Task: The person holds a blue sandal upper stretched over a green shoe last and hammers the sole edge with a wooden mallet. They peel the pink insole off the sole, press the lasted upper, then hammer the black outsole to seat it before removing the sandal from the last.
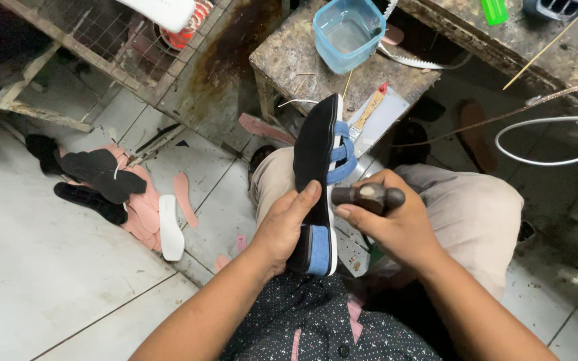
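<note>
While my left hand wraps around the sandal, thumb up along its black sole and fingers hidden behind, the sandal stands on edge over my lap, toe pointing toward the surface. My right hand is curled tight round a hammer, whose dark head sits just beside the sandal's white edge, close under the blue straps. A blue tub stands on the surface beyond.

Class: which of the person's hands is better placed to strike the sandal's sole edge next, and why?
Right. The right hand grips the dark metal hammer beside the black-and-blue strapped sandal, which the left hand steadies.
</note>
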`<state>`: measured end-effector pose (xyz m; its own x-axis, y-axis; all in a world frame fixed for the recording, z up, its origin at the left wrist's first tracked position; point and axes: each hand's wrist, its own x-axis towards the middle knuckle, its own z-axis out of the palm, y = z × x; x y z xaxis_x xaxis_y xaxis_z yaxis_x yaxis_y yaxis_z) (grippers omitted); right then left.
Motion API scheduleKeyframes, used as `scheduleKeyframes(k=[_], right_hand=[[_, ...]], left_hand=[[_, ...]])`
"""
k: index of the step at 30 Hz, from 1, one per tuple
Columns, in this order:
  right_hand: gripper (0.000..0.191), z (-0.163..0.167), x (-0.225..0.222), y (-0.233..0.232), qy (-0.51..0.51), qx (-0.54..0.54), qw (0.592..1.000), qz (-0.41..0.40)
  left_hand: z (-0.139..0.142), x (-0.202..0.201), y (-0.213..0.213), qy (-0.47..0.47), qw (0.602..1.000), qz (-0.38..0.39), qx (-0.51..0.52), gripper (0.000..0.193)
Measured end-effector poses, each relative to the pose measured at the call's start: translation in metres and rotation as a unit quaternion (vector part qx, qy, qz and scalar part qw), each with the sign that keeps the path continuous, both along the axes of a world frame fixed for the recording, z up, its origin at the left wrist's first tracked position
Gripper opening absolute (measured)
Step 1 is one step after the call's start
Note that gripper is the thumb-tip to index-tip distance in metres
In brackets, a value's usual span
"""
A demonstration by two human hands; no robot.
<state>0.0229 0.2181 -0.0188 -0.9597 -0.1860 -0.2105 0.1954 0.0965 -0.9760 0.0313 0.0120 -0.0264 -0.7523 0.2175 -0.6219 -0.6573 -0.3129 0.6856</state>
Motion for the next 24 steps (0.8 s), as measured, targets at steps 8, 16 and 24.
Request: scheduleKeyframes(k=[8,16,24], right_hand=[[0.029,-0.011,-0.028,-0.014,-0.037,0.039,0.998,0.029],[0.057,-0.006,0.020,-0.016,0.111,0.045,0.992,-0.030],[0.064,-0.023,0.064,-0.023,0.025,-0.097,0.994,-0.032]], left_hand=[[-0.010,-0.018,-0.018,0.096,0.992,-0.084,-0.008,0.052],[-0.004,0.006,-0.006,0.168,0.980,-0.011,-0.106,0.053],[0.031,0.021,-0.016,0.238,0.948,-0.084,-0.193,0.070]])
